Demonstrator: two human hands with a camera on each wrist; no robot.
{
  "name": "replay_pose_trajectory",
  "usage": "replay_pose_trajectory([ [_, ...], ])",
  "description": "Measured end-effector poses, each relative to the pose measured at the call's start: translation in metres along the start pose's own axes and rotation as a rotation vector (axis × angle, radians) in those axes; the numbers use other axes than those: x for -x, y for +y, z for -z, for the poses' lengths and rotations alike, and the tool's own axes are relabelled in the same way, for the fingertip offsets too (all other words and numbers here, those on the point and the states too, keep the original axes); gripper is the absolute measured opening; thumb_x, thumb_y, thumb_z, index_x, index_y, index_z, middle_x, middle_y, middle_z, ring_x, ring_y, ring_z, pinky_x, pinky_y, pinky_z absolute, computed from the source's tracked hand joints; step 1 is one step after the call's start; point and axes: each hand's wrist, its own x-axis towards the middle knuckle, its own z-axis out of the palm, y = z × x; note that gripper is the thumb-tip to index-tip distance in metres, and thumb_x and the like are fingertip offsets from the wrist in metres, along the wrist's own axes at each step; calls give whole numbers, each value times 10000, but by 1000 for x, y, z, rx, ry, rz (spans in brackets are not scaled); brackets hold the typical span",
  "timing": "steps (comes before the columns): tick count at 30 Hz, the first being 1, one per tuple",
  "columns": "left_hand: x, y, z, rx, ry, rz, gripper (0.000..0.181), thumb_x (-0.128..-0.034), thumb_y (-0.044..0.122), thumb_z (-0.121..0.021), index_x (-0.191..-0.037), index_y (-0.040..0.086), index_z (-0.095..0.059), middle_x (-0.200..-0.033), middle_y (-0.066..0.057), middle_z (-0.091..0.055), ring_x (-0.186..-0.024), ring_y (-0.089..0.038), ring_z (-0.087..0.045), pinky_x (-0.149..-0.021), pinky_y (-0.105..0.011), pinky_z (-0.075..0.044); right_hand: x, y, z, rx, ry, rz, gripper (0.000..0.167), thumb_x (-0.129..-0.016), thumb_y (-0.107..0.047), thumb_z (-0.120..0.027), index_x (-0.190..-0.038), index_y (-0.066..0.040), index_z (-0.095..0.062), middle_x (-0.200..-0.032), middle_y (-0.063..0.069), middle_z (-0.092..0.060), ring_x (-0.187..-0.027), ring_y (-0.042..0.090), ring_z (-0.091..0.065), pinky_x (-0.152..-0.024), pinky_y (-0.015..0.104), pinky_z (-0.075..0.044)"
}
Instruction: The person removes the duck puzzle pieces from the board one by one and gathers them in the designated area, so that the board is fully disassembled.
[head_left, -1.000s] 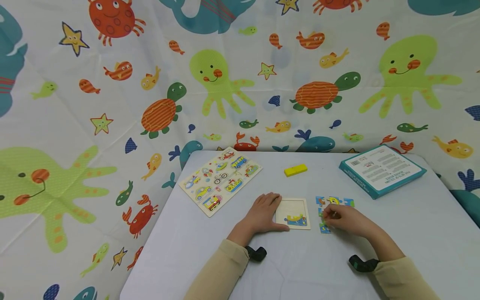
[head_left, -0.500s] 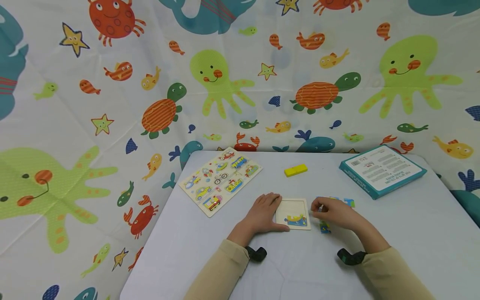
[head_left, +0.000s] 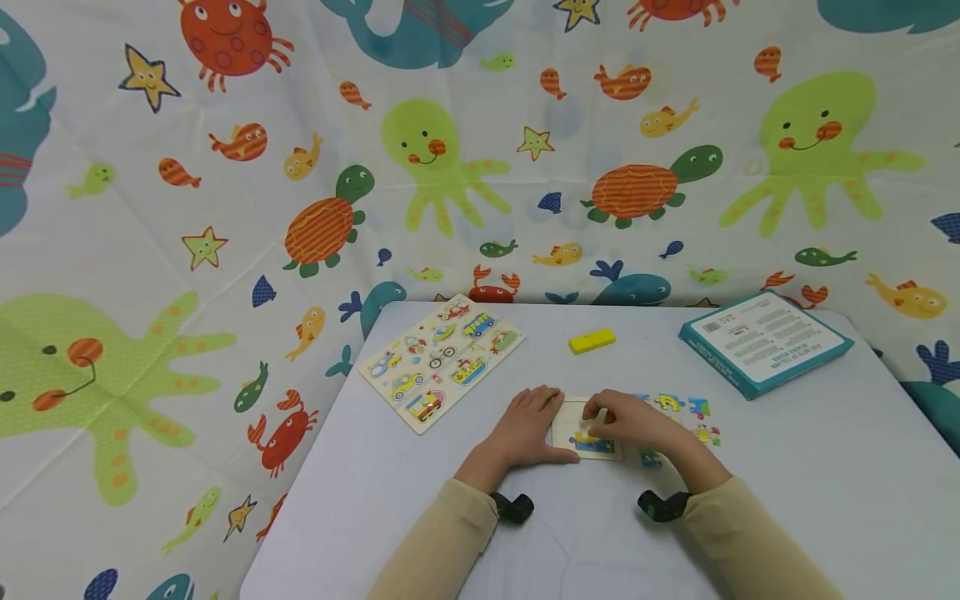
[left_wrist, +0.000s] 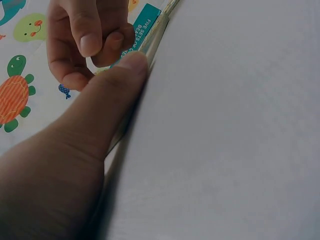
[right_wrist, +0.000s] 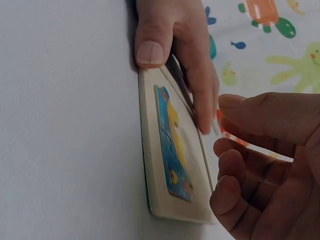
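My left hand holds the left side of a small square wooden puzzle tray, its thumb at the near corner and its fingers toward the far one. A blue-and-yellow row of joined puzzle pieces lies in the tray, along its near side. Over the tray hovers my right hand, fingers bent toward the thumb. No piece shows at those fingertips in the right wrist view, though part of the grasp is hidden. Beneath and beyond that forearm lie several loose jigsaw pieces, partly covered.
A board with vehicle pictures lies at the back left of the white table. Behind the tray is a yellow block. A teal box rests at the back right. A sea-animal cloth hangs behind.
My right hand has moved left from the loose pieces to above the tray, uncovering some pieces at the right. The left hand stays at the tray.
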Motion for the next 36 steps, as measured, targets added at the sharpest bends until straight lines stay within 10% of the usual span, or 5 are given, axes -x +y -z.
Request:
replay_pose_trajectory([
  [36,-1,-1,-3,21,28,-8,1105,-725,917,-432,-1555,197,-318,-1507,35,-370,-1452,-159,-303,-1247,-409,-204,-15,-4,-23,130,-48,-24,161,-843,-171,-781,-928,-212,-650,-935,-23,-530,-835,146,-484,-748,294,-434],
])
